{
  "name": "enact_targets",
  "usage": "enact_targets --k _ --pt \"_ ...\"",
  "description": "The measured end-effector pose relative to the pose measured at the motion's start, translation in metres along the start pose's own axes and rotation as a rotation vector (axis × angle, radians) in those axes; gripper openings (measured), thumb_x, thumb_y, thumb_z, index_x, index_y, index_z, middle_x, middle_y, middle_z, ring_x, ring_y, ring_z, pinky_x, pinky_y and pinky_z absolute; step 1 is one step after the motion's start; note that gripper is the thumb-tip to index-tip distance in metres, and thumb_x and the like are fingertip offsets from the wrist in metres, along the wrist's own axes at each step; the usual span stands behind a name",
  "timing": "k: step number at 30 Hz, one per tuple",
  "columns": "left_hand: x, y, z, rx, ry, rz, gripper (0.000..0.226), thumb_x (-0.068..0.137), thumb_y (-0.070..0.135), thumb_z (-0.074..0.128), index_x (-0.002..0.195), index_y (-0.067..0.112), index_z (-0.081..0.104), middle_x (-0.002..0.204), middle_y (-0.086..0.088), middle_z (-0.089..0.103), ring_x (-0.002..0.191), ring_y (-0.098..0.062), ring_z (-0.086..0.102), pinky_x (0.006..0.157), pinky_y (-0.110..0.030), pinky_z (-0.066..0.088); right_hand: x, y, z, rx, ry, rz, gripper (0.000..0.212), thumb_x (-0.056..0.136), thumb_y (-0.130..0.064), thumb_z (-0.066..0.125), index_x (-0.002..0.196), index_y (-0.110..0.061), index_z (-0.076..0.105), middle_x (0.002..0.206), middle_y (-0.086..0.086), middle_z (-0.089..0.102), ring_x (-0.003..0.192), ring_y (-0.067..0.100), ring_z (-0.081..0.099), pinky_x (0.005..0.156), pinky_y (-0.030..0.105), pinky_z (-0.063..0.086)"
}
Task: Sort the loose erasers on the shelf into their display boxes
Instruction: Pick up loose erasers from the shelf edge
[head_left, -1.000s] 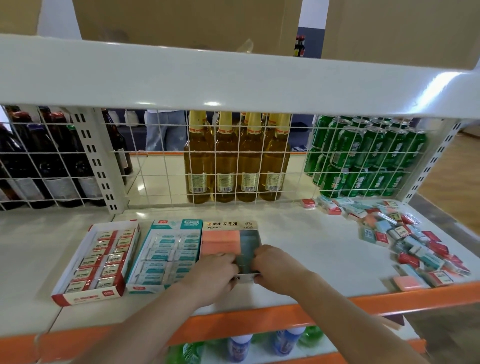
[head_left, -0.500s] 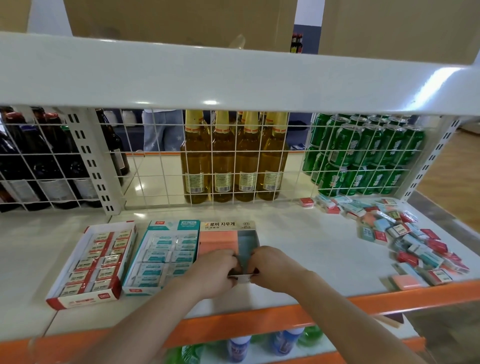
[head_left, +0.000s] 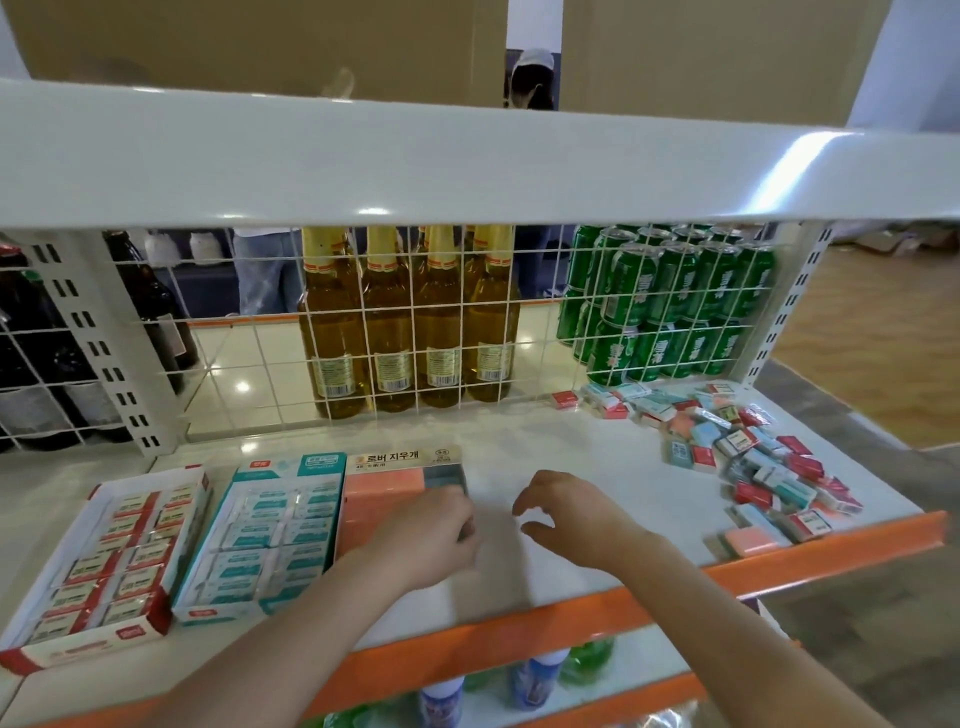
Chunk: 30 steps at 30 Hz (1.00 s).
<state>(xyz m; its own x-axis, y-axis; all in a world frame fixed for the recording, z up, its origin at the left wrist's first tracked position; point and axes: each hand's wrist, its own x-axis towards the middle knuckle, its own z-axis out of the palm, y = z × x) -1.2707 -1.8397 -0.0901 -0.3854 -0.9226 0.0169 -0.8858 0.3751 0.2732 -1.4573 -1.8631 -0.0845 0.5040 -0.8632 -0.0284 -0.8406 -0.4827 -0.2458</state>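
Three display boxes stand side by side on the white shelf (head_left: 571, 457): a red one (head_left: 104, 561), a teal one (head_left: 270, 530) and a third box (head_left: 384, 488) with pink erasers and a grey-blue column. My left hand (head_left: 431, 535) lies over the near right part of the third box, fingers bent down at its right wall; what they hold is hidden. My right hand (head_left: 566, 514) hovers just right of that box, fingers loosely curled and holding nothing. Loose erasers (head_left: 753, 457) in red, teal and pink lie heaped at the right end, with one pink eraser (head_left: 750, 540) near the front edge.
A wire grid (head_left: 415, 338) closes the back of the shelf; amber bottles (head_left: 410, 332), green cans (head_left: 670, 301) and dark bottles (head_left: 47, 353) stand behind it. The upper shelf board (head_left: 467, 171) overhangs. The orange front lip (head_left: 779, 564) runs along the near edge.
Both hands were together at the front edge of the third box. My right hand has lifted away to the right, and my left hand now lies over the box alone.
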Motion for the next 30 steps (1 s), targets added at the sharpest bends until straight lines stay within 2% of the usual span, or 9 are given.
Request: enact_targets --k 5,11,18,23,28,30 --pt "0.023 0.019 -0.004 0.023 0.081 0.030 0.023 0.092 0.032 0.047 0.103 0.020 0.063 0.107 0.006 0.055 0.097 -0.015 0.056 0.078 -0.029 0.044 -0.019 0.040 -0.009 -0.002 -0.006 0.126 0.029 0.093 -0.024 0.051 0.120 -0.023 0.060 0.120 0.000 0.054 0.107 0.017 0.053 0.088 0.023 0.040" --pt "0.061 0.056 0.016 -0.012 -0.043 0.121 0.025 0.092 0.031 0.048 0.106 0.017 0.063 0.110 -0.001 0.056 0.102 -0.019 0.055 0.084 -0.031 0.045 -0.041 0.086 -0.018 -0.028 -0.003 0.283 0.030 0.093 -0.023 0.048 0.121 -0.024 0.059 0.119 0.001 0.055 0.107 0.017 0.054 0.089 0.026 0.042" --pt "0.105 0.091 0.044 -0.068 -0.108 0.106 0.022 0.089 0.027 0.050 0.102 0.017 0.066 0.108 -0.003 0.061 0.102 -0.019 0.057 0.082 -0.030 0.047 -0.061 0.137 -0.030 -0.034 0.059 0.435 0.030 0.093 -0.022 0.048 0.121 -0.024 0.058 0.123 -0.003 0.058 0.107 0.015 0.056 0.092 0.026 0.047" --pt "0.130 0.105 0.055 -0.097 -0.103 0.079 0.021 0.088 0.024 0.051 0.100 0.016 0.066 0.107 -0.002 0.064 0.101 -0.019 0.058 0.081 -0.028 0.045 -0.059 0.169 -0.033 -0.008 0.152 0.557 0.028 0.092 -0.022 0.051 0.119 -0.019 0.059 0.122 0.001 0.059 0.108 0.018 0.056 0.091 0.027 0.044" --pt "0.144 0.108 0.059 -0.125 -0.084 0.031 0.033 0.091 0.028 0.051 0.122 0.020 0.056 0.120 0.001 0.056 0.112 -0.015 0.053 0.093 -0.028 0.044 -0.045 0.186 -0.032 -0.013 0.136 0.588 0.032 0.092 -0.023 0.050 0.123 -0.020 0.057 0.120 0.006 0.058 0.100 0.023 0.059 0.079 0.027 0.046" --pt "0.148 0.107 0.060 -0.125 -0.077 0.015 0.036 0.091 0.029 0.050 0.127 0.022 0.052 0.124 0.001 0.052 0.116 -0.014 0.051 0.096 -0.029 0.043 -0.039 0.191 -0.029 -0.027 0.107 0.561 0.034 0.092 -0.027 0.050 0.126 -0.022 0.055 0.125 0.007 0.051 0.105 0.025 0.057 0.085 0.031 0.046"
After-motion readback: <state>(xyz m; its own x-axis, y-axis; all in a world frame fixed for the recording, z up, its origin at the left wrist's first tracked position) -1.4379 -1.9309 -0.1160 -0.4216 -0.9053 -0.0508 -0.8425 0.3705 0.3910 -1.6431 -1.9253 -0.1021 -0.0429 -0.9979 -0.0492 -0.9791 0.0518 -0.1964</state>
